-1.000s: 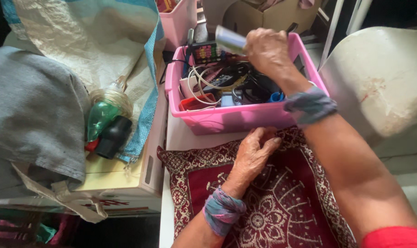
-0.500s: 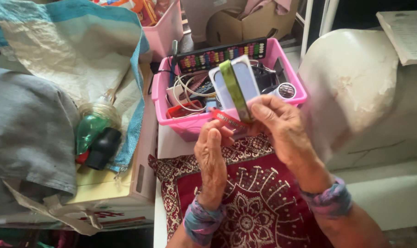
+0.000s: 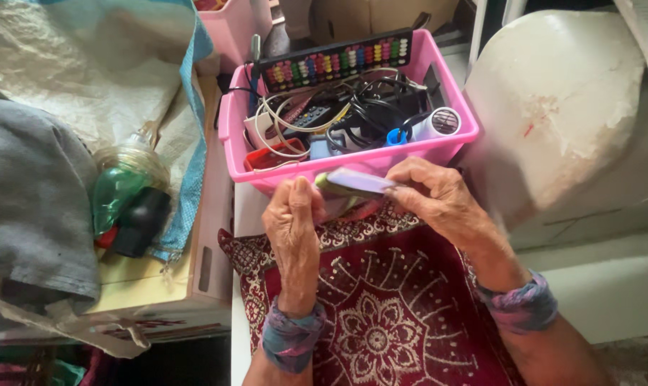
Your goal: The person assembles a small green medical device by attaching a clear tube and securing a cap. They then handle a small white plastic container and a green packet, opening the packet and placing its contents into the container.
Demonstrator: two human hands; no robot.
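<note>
While both hands are meeting just in front of the pink basket [image 3: 438, 151], the right hand [image 3: 435, 196] is pinching a flat lilac card-like packet [image 3: 354, 183] between thumb and fingers, its near end touching the left hand [image 3: 293, 221], whose fingers are curling closed against it. Below them a maroon patterned cloth [image 3: 381, 322] is lying; an abacus [image 3: 336, 57] and tangled cables [image 3: 367, 107] are sitting in the basket.

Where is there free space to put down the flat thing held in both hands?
Free: the red patterned cloth between the two forearms, below the left hand and right hand; also the narrow white strip between cloth and pink basket. Crowded: the basket, full of cables and an abacus.
</note>
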